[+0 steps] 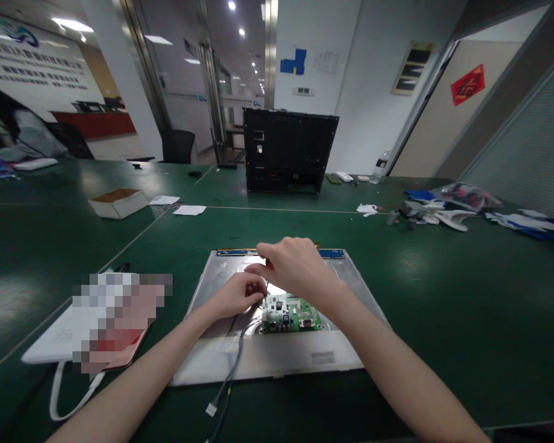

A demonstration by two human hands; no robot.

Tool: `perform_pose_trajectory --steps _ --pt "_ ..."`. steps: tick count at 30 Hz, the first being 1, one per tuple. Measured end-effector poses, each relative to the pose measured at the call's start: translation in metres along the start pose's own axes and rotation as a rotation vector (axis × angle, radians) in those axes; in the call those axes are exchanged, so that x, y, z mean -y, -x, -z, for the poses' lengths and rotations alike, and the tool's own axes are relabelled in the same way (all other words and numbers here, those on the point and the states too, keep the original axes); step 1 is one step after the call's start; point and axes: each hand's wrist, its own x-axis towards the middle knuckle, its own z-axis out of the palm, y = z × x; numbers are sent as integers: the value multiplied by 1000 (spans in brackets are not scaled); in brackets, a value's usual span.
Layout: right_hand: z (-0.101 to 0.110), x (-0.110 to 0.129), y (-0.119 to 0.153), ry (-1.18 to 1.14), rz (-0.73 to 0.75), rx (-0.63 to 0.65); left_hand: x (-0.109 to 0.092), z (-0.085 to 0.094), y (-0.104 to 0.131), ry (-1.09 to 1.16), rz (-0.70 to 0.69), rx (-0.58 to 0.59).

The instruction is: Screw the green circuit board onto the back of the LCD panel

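A flat silvery panel (221,271) lies on the green table, with a blue strip (332,253) along its far edge. On it sits a green circuit board (286,314). My left hand (240,293) pinches something too small to make out at the board's left far corner. Above the board, my right hand (289,264) is closed around a dark tool, mostly hidden by the fingers, its thin shaft pointing down to that corner. Grey cables (235,363) run from beside the board over the panel's near edge, one ending in a white connector (211,409).
Left of the panel lie a white device (50,338) and a pinkish item with a white cable (55,394). An open box (120,204) is at the back left. A black monitor housing (290,151) stands behind. Bags and parts (461,203) lie at right; a bottle (379,167) is behind.
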Motion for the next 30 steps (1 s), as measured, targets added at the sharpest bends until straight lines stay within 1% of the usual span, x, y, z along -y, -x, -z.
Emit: perform_pose_trajectory --steps 5,10,16,19,23,25,30 --pt "0 3 -1 -7 51 7 -1 -1 0 28 7 -16" --pt "-2 -3 -2 -83 68 30 -3 0 0 25 4 -9" --pt "-1 -6 1 -169 124 25 2 -1 0 19 -26 -28" --pt "0 -3 2 -130 126 14 2 -2 0 31 -6 -30" --pt "-1 -1 1 0 32 -8 -2 -1 1 39 33 -5" --pt "-1 -1 0 44 11 -17 -3 0 1 11 28 10" --pt "-2 -1 -1 26 50 -15 -2 0 0 22 -14 -5"
